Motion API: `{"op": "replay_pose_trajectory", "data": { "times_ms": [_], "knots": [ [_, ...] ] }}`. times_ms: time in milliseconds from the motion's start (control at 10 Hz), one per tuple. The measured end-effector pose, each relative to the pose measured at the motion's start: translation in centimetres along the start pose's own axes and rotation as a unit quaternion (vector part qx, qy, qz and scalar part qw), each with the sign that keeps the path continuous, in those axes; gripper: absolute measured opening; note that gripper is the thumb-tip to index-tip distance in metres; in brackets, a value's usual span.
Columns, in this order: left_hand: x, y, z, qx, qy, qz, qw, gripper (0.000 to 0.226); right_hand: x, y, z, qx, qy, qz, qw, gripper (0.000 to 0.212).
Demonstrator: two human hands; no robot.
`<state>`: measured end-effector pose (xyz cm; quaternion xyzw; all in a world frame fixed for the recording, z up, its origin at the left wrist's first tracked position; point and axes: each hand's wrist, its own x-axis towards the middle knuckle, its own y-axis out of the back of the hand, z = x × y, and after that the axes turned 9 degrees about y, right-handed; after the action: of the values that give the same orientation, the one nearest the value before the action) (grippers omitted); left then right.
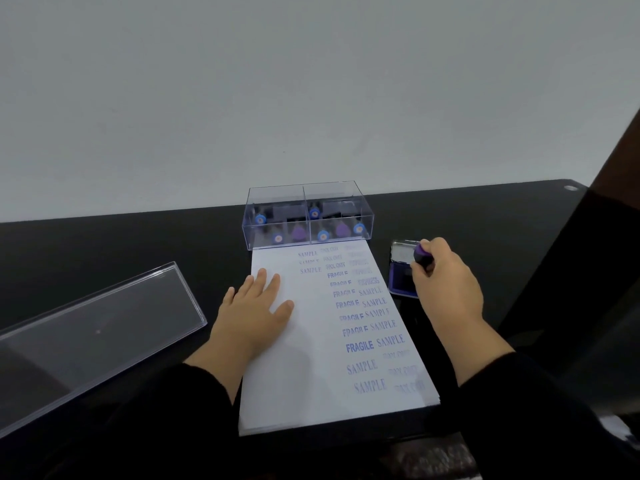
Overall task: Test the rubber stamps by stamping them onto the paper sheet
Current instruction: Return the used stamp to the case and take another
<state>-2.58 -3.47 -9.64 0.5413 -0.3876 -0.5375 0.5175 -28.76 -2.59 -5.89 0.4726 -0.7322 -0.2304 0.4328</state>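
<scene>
A white paper sheet [311,375] lies on the black table, its right half covered with blue prints reading SAMPLE, FRAGILE and others. My left hand [254,310] rests flat on the sheet's left edge, fingers straight. My right hand [446,282] grips a rubber stamp with a purple top [422,255] and holds it down on the open blue ink pad [403,268] just right of the sheet. Whether the stamp face touches the pad is hidden by my hand.
A clear plastic box [306,216] with two compartments stands at the sheet's far end and holds several stamps with blue and purple tops. Its clear lid [93,327] lies to the left. The table's back edge meets a white wall. A dark surface rises at the right.
</scene>
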Motion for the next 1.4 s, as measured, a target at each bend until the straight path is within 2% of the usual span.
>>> {"op": "replay_pose_trajectory", "data": {
  "times_ms": [100, 400, 600, 800, 1400],
  "knots": [
    [0.1, 0.1, 0.0, -0.003, 0.002, -0.001, 1.000, 0.061, 0.2, 0.0, -0.7, 0.022, 0.029, -0.004, 0.999, 0.013],
    [0.0, 0.4, 0.2, -0.024, -0.001, -0.005, 1.000, 0.061, 0.9, -2.2, -5.0, 0.085, 0.112, -0.056, 0.988, 0.013],
    [0.4, 0.5, 0.3, -0.015, -0.001, -0.013, 1.000, 0.063, 2.0, -4.1, -7.7, 0.083, 0.151, -0.078, 0.982, 0.022],
    [0.5, 0.5, 0.1, -0.016, -0.004, -0.016, 1.000, 0.063, 1.9, -6.9, -7.6, 0.106, 0.148, -0.073, 0.980, 0.024],
    [0.6, 0.4, 0.1, -0.021, -0.001, -0.013, 1.000, 0.062, 1.5, -8.6, -7.9, 0.089, 0.168, -0.143, 0.971, 0.026]
  ]
}}
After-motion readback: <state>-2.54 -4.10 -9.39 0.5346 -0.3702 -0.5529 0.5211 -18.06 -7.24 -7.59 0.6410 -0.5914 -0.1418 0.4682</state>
